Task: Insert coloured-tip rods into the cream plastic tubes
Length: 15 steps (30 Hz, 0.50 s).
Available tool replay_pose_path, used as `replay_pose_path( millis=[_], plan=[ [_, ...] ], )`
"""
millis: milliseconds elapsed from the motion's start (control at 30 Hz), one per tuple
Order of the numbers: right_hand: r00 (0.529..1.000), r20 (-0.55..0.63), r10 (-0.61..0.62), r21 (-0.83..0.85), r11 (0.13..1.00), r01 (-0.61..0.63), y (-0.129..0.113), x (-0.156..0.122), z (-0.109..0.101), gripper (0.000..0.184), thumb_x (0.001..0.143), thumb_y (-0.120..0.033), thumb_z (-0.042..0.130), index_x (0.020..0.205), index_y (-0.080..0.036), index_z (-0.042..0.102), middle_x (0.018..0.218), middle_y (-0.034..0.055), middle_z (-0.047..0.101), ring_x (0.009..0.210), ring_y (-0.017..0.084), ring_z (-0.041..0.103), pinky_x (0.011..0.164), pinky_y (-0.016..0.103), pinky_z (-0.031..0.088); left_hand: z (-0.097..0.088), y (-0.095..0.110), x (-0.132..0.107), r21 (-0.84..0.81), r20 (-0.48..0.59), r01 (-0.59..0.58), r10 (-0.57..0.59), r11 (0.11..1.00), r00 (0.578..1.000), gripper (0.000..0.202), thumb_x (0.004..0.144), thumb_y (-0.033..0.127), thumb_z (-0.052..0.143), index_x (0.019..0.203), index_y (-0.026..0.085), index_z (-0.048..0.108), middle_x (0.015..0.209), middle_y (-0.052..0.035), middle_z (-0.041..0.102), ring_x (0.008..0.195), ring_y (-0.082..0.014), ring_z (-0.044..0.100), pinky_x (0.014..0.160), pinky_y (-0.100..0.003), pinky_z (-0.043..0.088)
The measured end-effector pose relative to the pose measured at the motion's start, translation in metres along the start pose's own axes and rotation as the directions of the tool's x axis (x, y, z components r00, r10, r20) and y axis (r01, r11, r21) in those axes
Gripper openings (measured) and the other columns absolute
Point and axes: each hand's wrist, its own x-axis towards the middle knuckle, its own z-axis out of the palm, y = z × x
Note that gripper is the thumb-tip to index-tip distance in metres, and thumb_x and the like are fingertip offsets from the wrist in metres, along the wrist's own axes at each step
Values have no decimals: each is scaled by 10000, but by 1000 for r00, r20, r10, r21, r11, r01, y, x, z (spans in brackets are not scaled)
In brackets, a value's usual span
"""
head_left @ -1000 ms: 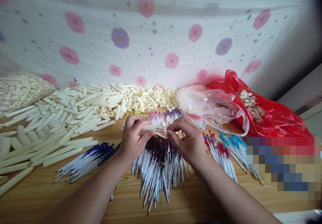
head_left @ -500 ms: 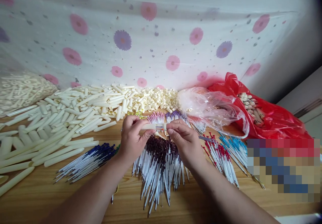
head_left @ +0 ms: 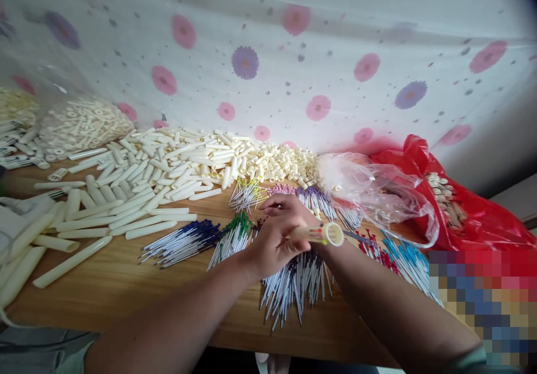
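Note:
My left hand (head_left: 274, 242) is closed around a cream pen barrel (head_left: 308, 233), its round open end turned to the right and small coloured parts showing inside. Behind it, my right hand (head_left: 287, 203) reaches left over the pink-tipped refills (head_left: 279, 189), fingers stretched out and partly hidden by the left hand. Beside those fingers lie yellow-tipped refills (head_left: 247, 195). Green-tipped refills (head_left: 237, 228) are just left of my left hand, and a dark-tipped bundle (head_left: 293, 290) spreads below it.
Blue-tipped refills (head_left: 182, 242) lie left, purple-tipped ones (head_left: 314, 199) behind, red-tipped (head_left: 375, 251) and light-blue-tipped ones (head_left: 409, 262) right. Cream tubes (head_left: 138, 195) heap at the left and back. A clear plastic bag (head_left: 373, 189) and a red bag (head_left: 482, 211) stand right.
My right hand has let go of the pen barrel and moved left behind my left hand. The barrel's open end now faces more towards me. The view has turned left.

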Motion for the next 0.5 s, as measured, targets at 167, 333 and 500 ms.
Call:
replay_pose_path(
  millis=[167, 333, 500],
  plan=[
    [912, 306, -274, -433, 813, 390, 16, 51, 59, 61, 747, -190, 663, 777, -216, 709, 734, -33, 656, 684, 107, 617, 599, 220, 468, -3, 11, -5, -97, 12, -30, 32, 995, 999, 514, 792, 673, 464, 668, 174, 467, 593, 20, 422, 541, -110, 375, 524, -260, 296],
    [885, 336, -322, -472, 755, 454, 22, 67, 97, 214, 611, -91, 751, 641, -279, 654, 652, -28, 619, 611, 124, 560, 505, 245, 440, -10, 10, -4, -87, -83, -45, 38, 995, 996, 489, 805, 654, 468, 639, 195, 429, 574, 36, 361, 524, -110, 327, 523, -277, 288],
    [882, 320, -345, -439, 771, 461, 24, 69, 105, 221, 654, -125, 709, 574, -294, 593, 586, -34, 580, 548, 125, 530, 478, 250, 448, -10, 14, -5, -47, -97, -23, 18, 999, 995, 514, 786, 689, 450, 626, 201, 451, 561, 15, 408, 522, -123, 343, 516, -293, 288]
  ],
)
